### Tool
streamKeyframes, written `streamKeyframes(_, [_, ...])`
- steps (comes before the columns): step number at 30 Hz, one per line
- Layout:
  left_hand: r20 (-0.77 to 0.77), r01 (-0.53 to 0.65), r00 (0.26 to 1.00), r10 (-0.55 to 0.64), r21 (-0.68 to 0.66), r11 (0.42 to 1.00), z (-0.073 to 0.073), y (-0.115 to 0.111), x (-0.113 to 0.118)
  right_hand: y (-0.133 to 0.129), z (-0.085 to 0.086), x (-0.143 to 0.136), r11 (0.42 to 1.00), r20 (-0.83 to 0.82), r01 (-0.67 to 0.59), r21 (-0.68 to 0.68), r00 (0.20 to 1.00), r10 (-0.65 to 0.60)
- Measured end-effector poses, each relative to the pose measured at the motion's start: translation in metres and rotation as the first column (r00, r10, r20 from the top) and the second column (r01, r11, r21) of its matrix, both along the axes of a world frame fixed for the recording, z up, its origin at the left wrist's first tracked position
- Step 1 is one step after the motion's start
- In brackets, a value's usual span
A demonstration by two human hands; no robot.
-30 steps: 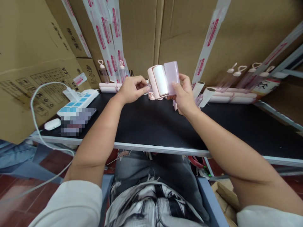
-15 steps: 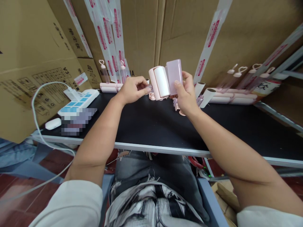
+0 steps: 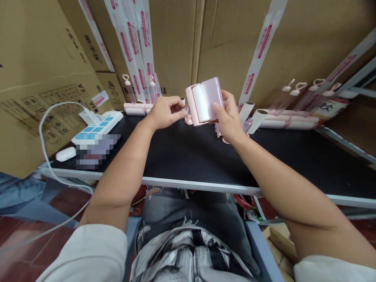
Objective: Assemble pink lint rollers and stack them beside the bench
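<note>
My right hand [image 3: 228, 116] holds a pink lint roller case [image 3: 205, 98] up above the black table [image 3: 188, 154]. A white paper roll sits inside it, and its pale purple lid is partly folded over the roll. My left hand [image 3: 164, 111] pinches a small clear handle piece [image 3: 185, 112] against the case's left side. Small pink parts [image 3: 188, 120] lie on the table right under the case.
Two bare white rolls [image 3: 252, 113] lean on the table to the right of my hand. Finished lint rollers with heart-shaped handles [image 3: 296, 105] line the back right, and more stand at the back left [image 3: 138, 98]. A power strip [image 3: 98, 125], cable and white charger [image 3: 65, 153] lie far left. Taped cardboard boxes [image 3: 44, 70] wall the back.
The purple lid has swung closer over the white roll, and the case has dropped slightly. My left hand keeps its pinch at the case's left side.
</note>
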State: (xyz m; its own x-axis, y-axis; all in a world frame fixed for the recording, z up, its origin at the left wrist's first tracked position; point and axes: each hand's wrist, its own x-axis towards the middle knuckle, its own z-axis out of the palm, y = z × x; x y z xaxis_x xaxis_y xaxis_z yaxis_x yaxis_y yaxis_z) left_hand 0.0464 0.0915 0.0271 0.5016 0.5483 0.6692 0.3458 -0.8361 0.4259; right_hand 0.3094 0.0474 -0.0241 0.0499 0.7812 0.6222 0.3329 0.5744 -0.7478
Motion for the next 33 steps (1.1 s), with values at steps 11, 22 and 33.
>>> streamKeyframes(11, [-0.020, -0.033, 0.999, 0.033, -0.019, 0.999, 0.001, -0.002, 0.001, -0.008, 0.004, -0.001, 0.998, 0.253, 0.035, -0.050, 0.967, -0.021])
streamKeyframes(22, [-0.052, -0.076, 0.996, 0.076, -0.001, 0.997, -0.003, -0.003, 0.006, -0.008, 0.003, -0.006, 0.987, 0.121, -0.014, -0.160, 0.992, 0.034])
streamKeyframes(33, [-0.120, -0.114, 0.987, 0.111, -0.016, 0.993, -0.009, -0.007, 0.016, -0.010, -0.005, -0.010, 0.971, 0.134, -0.136, -0.195, 0.977, 0.163])
